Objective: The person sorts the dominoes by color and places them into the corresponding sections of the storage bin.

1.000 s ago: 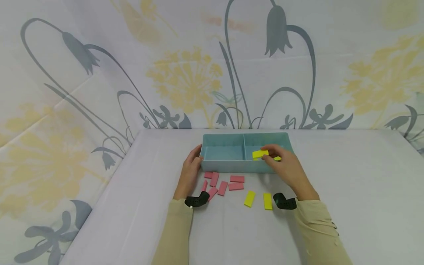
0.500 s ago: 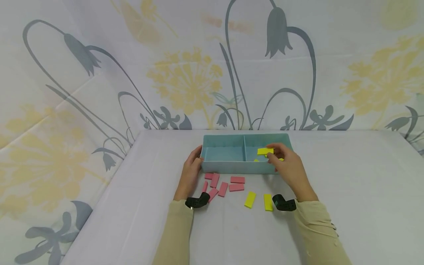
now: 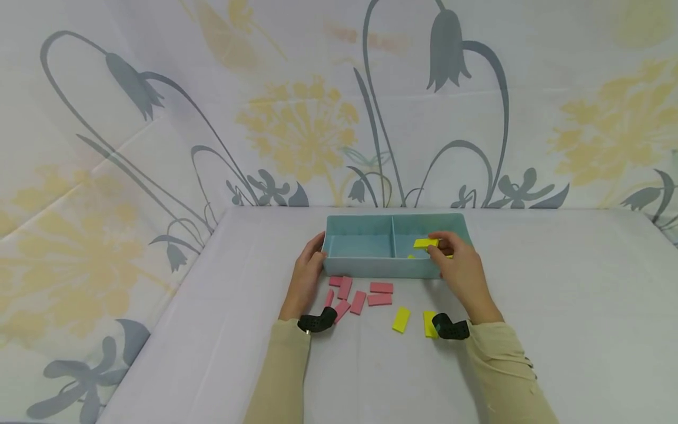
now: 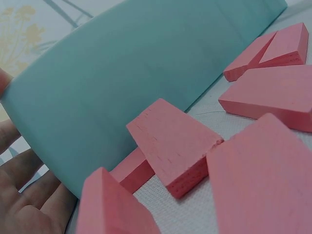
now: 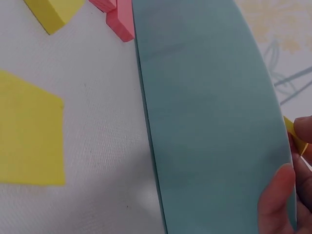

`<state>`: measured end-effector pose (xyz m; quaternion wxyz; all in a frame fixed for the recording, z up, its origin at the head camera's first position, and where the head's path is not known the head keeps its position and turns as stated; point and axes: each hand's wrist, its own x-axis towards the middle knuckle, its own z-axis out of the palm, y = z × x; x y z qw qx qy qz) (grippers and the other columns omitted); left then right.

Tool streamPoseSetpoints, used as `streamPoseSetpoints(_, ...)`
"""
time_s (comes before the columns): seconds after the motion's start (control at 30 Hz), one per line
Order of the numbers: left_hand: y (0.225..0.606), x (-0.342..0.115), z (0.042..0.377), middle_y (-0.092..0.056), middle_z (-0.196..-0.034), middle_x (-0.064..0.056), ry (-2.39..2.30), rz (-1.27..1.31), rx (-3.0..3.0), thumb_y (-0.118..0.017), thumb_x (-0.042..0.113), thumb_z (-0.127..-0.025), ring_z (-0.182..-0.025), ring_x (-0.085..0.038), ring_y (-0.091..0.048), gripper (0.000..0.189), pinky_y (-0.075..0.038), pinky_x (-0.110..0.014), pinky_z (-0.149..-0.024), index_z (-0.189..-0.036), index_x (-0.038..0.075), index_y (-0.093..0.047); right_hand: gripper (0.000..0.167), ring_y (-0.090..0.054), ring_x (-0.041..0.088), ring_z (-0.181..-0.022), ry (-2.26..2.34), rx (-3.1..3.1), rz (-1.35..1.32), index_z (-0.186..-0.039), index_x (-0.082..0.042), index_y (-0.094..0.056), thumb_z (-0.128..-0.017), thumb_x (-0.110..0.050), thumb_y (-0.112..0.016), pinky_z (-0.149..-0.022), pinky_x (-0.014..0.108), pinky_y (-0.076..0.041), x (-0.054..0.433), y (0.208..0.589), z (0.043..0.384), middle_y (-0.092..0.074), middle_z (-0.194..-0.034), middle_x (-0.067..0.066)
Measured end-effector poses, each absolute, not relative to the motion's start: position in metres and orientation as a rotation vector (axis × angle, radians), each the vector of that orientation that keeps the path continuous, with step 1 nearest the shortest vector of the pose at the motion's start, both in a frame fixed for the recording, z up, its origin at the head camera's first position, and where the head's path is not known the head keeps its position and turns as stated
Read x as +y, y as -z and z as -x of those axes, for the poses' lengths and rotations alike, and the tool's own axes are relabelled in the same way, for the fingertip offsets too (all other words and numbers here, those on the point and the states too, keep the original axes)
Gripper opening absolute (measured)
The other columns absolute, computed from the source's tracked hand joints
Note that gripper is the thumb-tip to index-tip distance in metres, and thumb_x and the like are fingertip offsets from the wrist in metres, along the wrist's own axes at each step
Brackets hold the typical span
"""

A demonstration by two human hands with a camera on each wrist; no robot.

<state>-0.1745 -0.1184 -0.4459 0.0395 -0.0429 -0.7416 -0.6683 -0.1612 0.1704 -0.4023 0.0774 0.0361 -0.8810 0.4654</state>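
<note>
Fingers of the right hand (image 3: 462, 270) pinch a yellow block (image 3: 423, 243) over the teal divided box (image 3: 371, 268), whose left end the left hand (image 3: 307, 275) grips. Best steady that end and lower the block before releasing, clear of the divider (image 3: 394, 237) left of the right fingers

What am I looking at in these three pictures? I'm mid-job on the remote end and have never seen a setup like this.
There is no machine: these are a person's two bare hands. The wide picture looks down from the head; the two close ones come from the left and right wrists. On the white table stands a blue divided box, with pink blocks and two yellow blocks in front of it. The left hand holds the box's left end. The right hand pinches another yellow block over the right compartment, where more yellow shows.
</note>
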Motion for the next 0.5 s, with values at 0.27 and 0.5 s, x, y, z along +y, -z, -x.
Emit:
streamPoseSetpoints(0.27,0.4465,-0.1185,0.1753,-0.036,-0.139,-0.001,2.05,0.158,-2.257,-0.039,0.017,-0.089,-0.125,-0.016,-0.034,0.047,-0.029,-0.037,-0.1,-0.136,0.02,-0.038,0.032,-0.054,0.024,-0.089,-1.308,-2.662,-0.13,-0.118,-0.011,-0.053,-0.09,-0.027,-0.051,-0.059,0.031,-0.047,0.1686,0.4027,0.1623,-0.056,-0.099,0.009)
streamPoseSetpoints(0.5,0.4483,-0.1179,0.1758,-0.036,-0.139,0.0,2.028,0.146,-2.273,-0.039,0.017,-0.089,-0.126,-0.015,-0.033,0.047,-0.028,-0.038,-0.1,-0.136,0.02,-0.038,0.032,-0.054,0.025,-0.094,-1.253,-2.688,-0.127,-0.118,-0.011,-0.053,-0.09,-0.026,-0.05,-0.066,0.035,-0.044,0.1678,0.4025,0.1593,-0.058,-0.101,0.008)
